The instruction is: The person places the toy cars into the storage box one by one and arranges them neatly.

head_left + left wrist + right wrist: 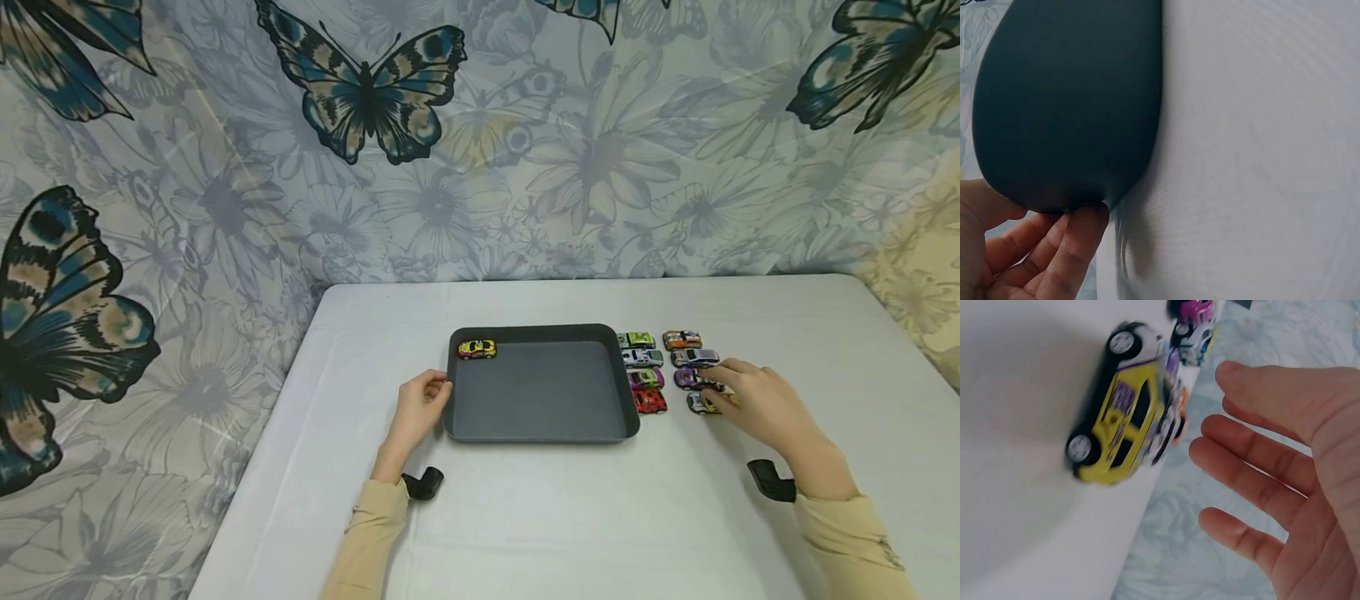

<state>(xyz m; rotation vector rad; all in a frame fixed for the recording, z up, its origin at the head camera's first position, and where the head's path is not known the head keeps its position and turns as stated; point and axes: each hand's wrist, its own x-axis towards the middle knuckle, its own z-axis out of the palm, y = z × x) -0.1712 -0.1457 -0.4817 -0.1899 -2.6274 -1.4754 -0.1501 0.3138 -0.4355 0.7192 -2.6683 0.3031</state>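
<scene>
A dark grey tray point(543, 396) lies on the table, and my left hand point(417, 410) pinches its left rim between thumb and fingers. Inside the tray's far left corner sits a yellow toy car point(477, 350). My right hand point(768, 408) hovers over the near end of the outer car column, fingers loosely bent and holding nothing. Nearest to it are a purple toy car point(686, 379) and a yellow-and-white toy car point(1119, 419), whose side shows in the right wrist view. Beyond them stand a silver toy car point(694, 357) and an orange toy car point(682, 340).
A second column of toy cars runs along the tray's right side: a green one point(637, 340), a white one point(642, 358), a purple-and-green one point(646, 379) and a red one point(651, 402). White cloth covers the table point(570, 525). Butterfly-patterned fabric point(480, 208) hangs behind.
</scene>
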